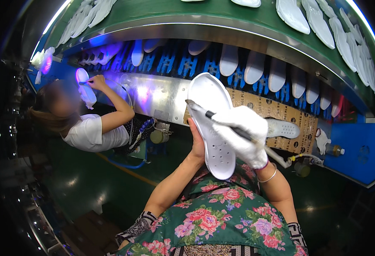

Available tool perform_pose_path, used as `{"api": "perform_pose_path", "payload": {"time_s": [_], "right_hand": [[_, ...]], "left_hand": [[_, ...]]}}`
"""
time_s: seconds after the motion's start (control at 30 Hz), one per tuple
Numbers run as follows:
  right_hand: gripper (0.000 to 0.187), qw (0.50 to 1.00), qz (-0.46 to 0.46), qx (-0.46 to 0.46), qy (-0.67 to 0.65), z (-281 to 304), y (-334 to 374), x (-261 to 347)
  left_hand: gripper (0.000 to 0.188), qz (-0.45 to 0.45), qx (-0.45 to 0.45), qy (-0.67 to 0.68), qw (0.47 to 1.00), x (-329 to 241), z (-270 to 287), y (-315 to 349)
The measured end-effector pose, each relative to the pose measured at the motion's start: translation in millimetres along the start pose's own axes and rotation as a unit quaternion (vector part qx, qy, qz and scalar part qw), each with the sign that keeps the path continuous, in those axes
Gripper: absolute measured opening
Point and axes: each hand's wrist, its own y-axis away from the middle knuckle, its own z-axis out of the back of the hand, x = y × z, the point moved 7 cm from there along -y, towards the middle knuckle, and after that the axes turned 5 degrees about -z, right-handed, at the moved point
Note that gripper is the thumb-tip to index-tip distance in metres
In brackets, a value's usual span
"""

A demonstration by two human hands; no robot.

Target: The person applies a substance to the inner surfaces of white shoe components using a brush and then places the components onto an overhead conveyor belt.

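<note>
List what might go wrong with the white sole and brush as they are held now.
1. The left hand grips the white sole only from behind at one edge; brush pressure might tip it.
2. The brush in the gloved right hand crosses the sole, so its tip may smear beyond the edge.

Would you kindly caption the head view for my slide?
Left hand holds a white sole while the gloved right hand works it with a brush.

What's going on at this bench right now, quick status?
Left hand grips white shoe sole from behind. Gloved right hand holds brush, tip on sole's upper edge. Co-worker at left, apart; nothing blocking.
</note>
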Motion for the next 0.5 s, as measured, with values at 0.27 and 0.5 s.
{"api": "perform_pose_path", "payload": {"time_s": [0.27, 0.5], "right_hand": [[0.026, 0.995, 0.072, 0.020, 0.071, -23, -1, 9], [0.028, 1.000, -0.028, 0.002, -0.003, -13, 1, -11]], "left_hand": [[0.108, 0.013, -0.006, -0.006, 1.000, -16, 9, -17], [0.104, -0.053, -0.014, 0.013, 0.998, -24, 26, -23]]}}
